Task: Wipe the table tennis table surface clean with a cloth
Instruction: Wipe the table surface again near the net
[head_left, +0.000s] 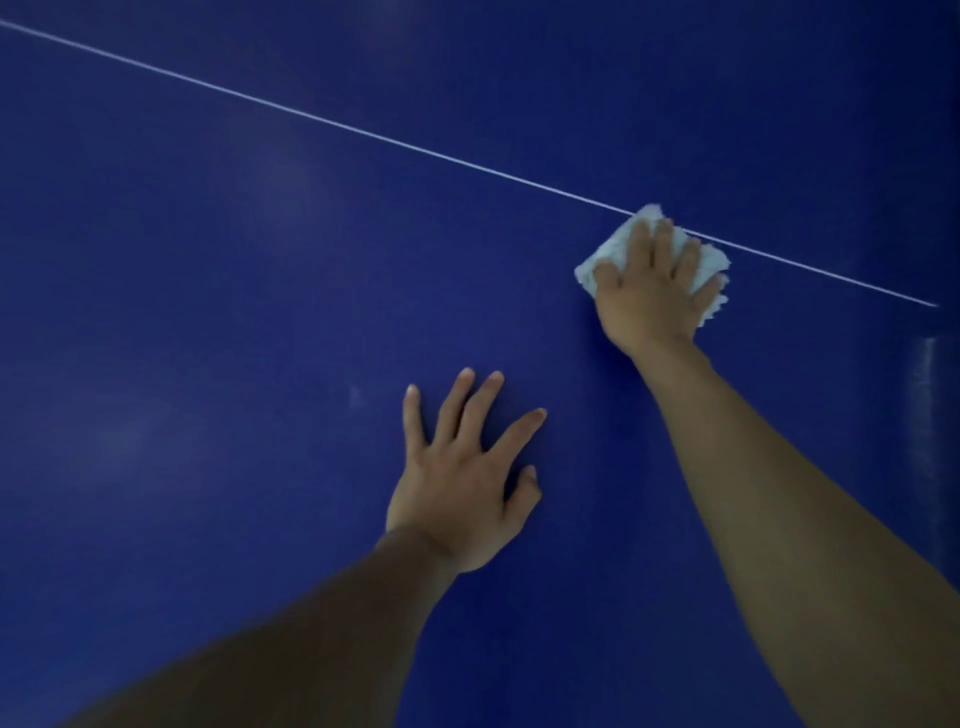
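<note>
Wiping mid-job: my right hand (652, 291) presses the cloth (605, 262) flat, fingers straight and spread, not curled round it. The cloth lies on the white line (363, 135), toward the right of the table (208, 260). My left hand (462, 483) rests flat on the surface, fingers splayed, holding nothing. Progress: wiped areas cannot be told apart. Faint pale patches at left suggest much remains. Cloth: white, crumpled, ragged edges.
</note>
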